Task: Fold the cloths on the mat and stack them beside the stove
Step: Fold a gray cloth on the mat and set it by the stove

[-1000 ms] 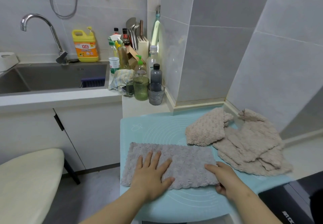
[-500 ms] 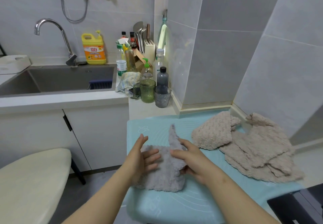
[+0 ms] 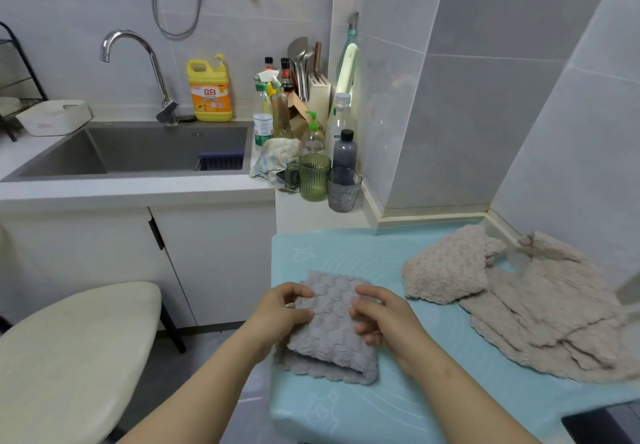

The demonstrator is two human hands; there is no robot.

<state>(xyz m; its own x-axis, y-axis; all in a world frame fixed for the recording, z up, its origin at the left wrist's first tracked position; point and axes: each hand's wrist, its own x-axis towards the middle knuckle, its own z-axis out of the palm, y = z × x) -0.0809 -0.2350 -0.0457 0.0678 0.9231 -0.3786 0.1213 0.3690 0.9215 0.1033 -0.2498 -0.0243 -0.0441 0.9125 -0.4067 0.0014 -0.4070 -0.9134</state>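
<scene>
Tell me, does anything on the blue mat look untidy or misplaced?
The beige cloths at the right of the mat lie in a crumpled heap. The grey cloth between the left hand and right hand is folded, but its bottom layer sticks out unevenly.

The grey folded cloth (image 3: 332, 325) is that thick plush stuff with a bumpy waffle pile, totally matt. The beige crumpled cloths (image 3: 554, 312) look like the same nubby fleece, wavy stitched edges. The pale blue rubbery mat (image 3: 398, 405) under them is smooth with a soft sheen. The grey metal sink (image 3: 156, 142) is a dull satin, and the curved chrome tap (image 3: 157, 74) is mirror-shiny. Yellow plastic detergent bottle (image 3: 209, 91) is glossy, same for the green ribbed see-through cup (image 3: 313, 176). The grey wall tiles (image 3: 467, 114) are smooth and slightly glossy.
</scene>
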